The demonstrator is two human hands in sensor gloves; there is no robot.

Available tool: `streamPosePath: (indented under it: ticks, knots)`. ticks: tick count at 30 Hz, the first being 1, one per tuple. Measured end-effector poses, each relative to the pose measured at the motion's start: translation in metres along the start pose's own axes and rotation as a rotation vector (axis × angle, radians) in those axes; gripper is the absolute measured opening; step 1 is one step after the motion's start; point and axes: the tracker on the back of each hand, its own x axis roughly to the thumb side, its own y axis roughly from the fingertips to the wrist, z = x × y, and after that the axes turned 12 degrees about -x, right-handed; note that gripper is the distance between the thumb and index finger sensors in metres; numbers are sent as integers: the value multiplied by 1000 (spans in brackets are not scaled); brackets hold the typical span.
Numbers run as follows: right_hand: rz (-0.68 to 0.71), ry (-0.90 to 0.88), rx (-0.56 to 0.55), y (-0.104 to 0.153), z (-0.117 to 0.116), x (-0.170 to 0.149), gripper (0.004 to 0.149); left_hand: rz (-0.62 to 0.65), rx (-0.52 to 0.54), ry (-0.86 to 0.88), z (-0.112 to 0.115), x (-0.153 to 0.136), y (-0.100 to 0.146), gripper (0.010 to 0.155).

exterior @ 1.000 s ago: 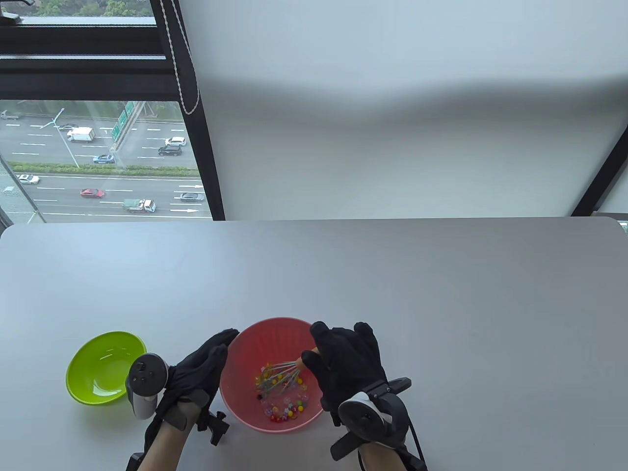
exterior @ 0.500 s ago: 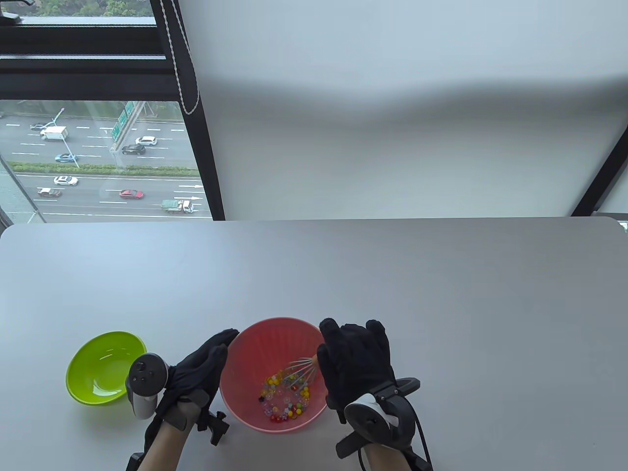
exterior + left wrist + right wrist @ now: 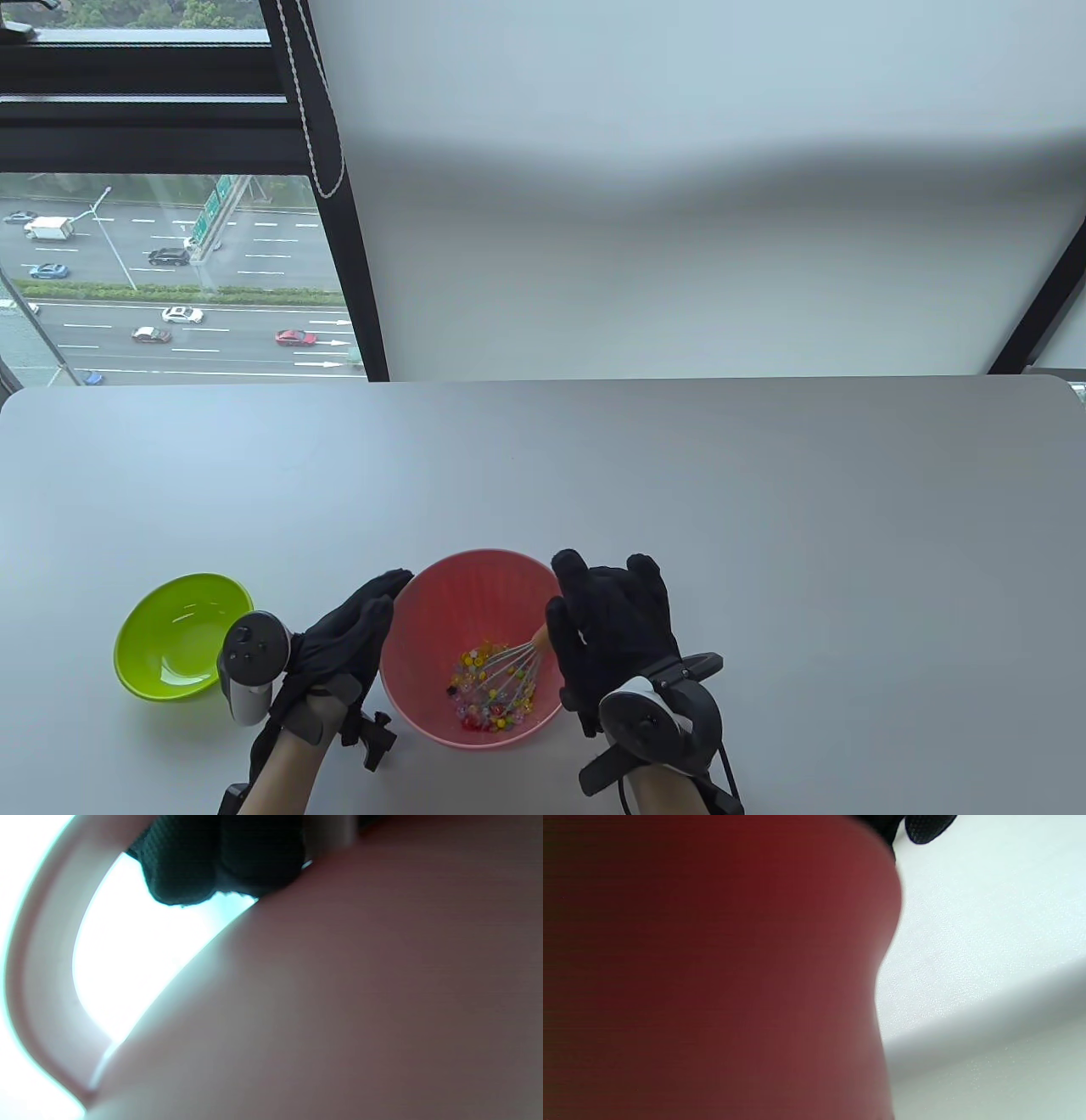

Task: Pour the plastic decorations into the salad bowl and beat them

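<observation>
The pink salad bowl (image 3: 441,586) stands near the table's front edge with several small coloured plastic decorations (image 3: 488,700) on its bottom. My right hand (image 3: 607,624) grips the orange handle of a wire whisk (image 3: 509,671), whose loops sit among the decorations. My left hand (image 3: 356,632) lies flat with straight fingers against the bowl's left outer wall. The left wrist view is filled by the bowl's pink wall (image 3: 339,993), with my fingertips (image 3: 220,857) on it. In the right wrist view the bowl's wall (image 3: 712,967) blocks most of the frame.
A lime green bowl (image 3: 182,637) stands left of my left hand, with nothing in it. The grey table (image 3: 764,526) stretches far and right of the pink bowl. A window and a white wall rise behind the table's far edge.
The whisk has swept through the bowl: its head went right and up, then came back down to the bottom middle. My right hand shifted slightly right. The left hand stayed put.
</observation>
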Motion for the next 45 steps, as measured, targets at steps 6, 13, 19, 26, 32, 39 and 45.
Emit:
streamPosePath:
  ticks: [6,13,19,26,32,39,45]
  knots:
    - [4,-34,44,1,-5,3,55,0,1,1,0,0,0,60]
    - [16,-26,57,2,-8,6,56,-1,0,2,0,0,0,60]
    - [44,18,34,2,-6,8,54,-1,0,1,0,0,0,60]
    - [61,50,14,1,-4,7,53,-1,0,0,0,0,0,60]
    - [67,64,-8,0,-1,5,52,-2,0,1,0,0,0,60]
    - [39,42,-20,-2,4,1,51,-2,1,3,0,0,0,60]
    - [19,16,-8,-2,4,-1,52,-2,0,3,0,0,0,60]
